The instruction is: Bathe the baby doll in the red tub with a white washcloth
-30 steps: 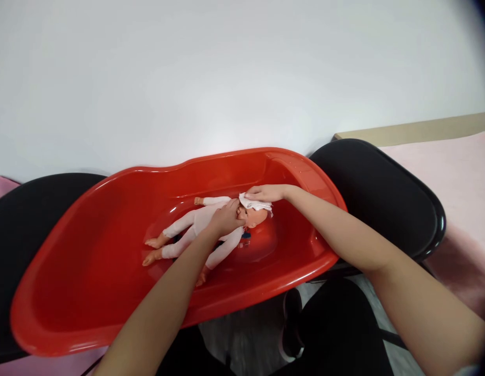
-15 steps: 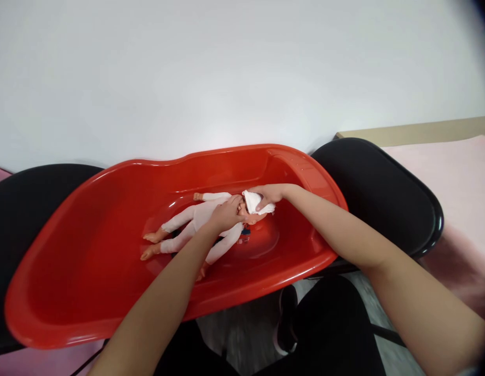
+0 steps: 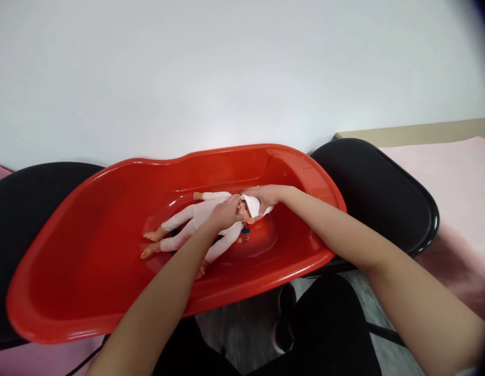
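A baby doll (image 3: 206, 210) in white clothing lies on its back in a red baby bathtub (image 3: 70, 261), head to the right and bare feet to the left. My left hand (image 3: 227, 211) grips the doll at its upper chest and neck, fingertips by its chin. With my right hand (image 3: 266, 197) I hold a white cloth (image 3: 251, 206) against the top of the doll's head. The cloth covers its forehead, and part of the head is hidden under cloth and fingers.
The tub rests across a black chair seat (image 3: 376, 193) on the right and another black seat (image 3: 38, 193) on the left. Behind is a white wall (image 3: 227, 78). A pink-covered surface (image 3: 462, 183) stands at the right. My dark-clothed legs (image 3: 328, 329) are below the tub.
My right hand has shifted slightly left and wrapped further over the cloth, which sits lower around the doll's head. My left hand and the doll's body have hardly moved.
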Tool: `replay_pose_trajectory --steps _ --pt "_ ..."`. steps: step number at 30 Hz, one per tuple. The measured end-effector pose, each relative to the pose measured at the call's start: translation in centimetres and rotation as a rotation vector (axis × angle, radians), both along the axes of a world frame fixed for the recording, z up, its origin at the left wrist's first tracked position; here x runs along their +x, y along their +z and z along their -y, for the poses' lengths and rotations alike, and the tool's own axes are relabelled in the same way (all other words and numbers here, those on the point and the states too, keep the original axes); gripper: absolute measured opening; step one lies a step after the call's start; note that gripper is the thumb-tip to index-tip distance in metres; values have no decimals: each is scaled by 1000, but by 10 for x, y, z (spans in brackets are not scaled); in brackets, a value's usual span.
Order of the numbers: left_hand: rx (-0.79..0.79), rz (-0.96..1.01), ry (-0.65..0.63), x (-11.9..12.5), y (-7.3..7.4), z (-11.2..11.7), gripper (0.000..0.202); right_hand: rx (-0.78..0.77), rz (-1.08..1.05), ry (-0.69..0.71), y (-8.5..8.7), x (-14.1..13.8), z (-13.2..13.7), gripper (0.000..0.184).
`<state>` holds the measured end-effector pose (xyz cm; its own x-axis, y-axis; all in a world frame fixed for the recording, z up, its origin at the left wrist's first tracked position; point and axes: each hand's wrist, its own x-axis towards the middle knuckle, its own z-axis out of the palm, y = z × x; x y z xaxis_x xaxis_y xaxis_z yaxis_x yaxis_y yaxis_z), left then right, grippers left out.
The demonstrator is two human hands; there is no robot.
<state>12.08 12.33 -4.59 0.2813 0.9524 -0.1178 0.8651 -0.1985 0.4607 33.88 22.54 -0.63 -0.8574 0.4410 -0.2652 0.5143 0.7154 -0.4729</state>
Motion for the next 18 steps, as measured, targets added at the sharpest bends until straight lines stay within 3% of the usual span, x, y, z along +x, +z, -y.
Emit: replay_pose_trajectory --steps 4,8,11,14,18 --pt "-19 13 8 1 4 0 53 -3 -33 36 -3 -3 -2 85" --pt "-23 24 -1 0 3 -1 46 -148 20 -132 -5 7 -13 71" --pt "-20 17 0 -1 3 -1 49 -164 71 -216 -5 14 -16 79" --pt "-36 12 21 0 5 0 47 -78 73 -179 -4 13 -14 92" --pt "-23 6 30 1 11 3 42 64 17 -8 -4 5 -10 91"
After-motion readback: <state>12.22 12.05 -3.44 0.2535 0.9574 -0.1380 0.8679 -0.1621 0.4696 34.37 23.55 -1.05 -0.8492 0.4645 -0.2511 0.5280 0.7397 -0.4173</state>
